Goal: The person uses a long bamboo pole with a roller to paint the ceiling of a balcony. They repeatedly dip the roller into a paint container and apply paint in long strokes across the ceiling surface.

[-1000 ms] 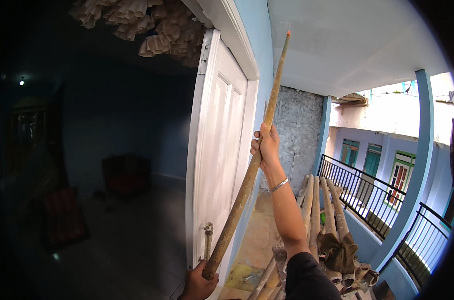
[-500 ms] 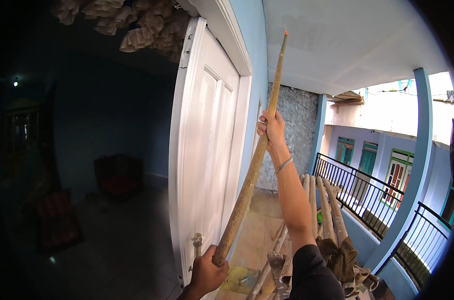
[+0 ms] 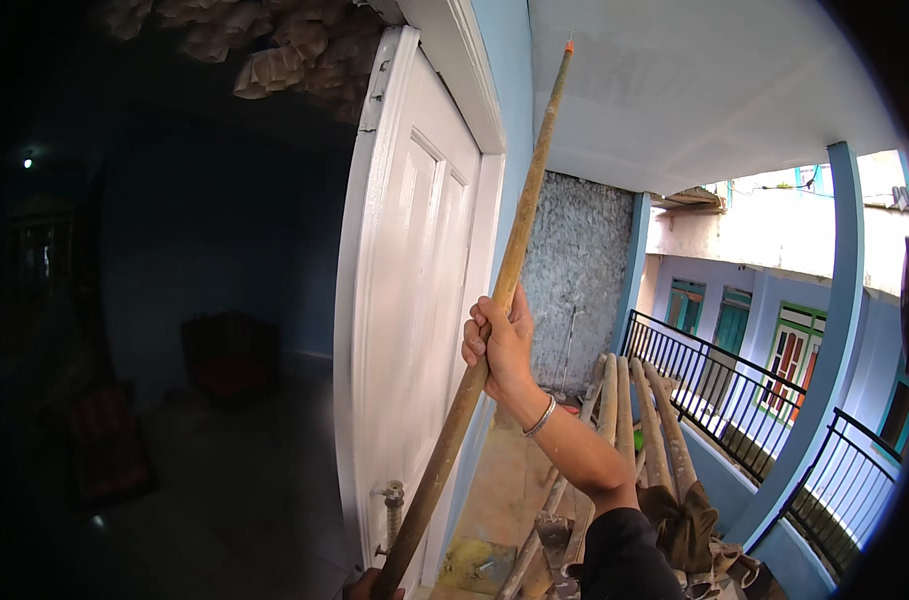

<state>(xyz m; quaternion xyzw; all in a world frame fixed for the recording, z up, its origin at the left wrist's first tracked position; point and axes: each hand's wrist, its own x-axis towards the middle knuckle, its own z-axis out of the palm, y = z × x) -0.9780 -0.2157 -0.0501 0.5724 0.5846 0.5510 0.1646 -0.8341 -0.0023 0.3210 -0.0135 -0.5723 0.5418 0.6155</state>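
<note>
While our right hand [image 3: 502, 340] is wrapped snugly around the pole [image 3: 522, 222] partway up, probably to steer it, our left hand [image 3: 358, 586] looks closed round the low end, likely taking the weight; most of it's cut off at the bottom of our view. Having our hands that far apart should help, since it's a long pole, slanting up past the white door [image 3: 414, 290]. Its orange tip [image 3: 569, 46] is right by the ceiling [image 3: 694, 95], can't tell if they touch. Along the floor's railing [image 3: 744, 385] edge, we've got more poles [image 3: 654, 420] laid lengthwise, maybe to leave walking room, with brown cloth [image 3: 686, 525] slung over them.
</note>
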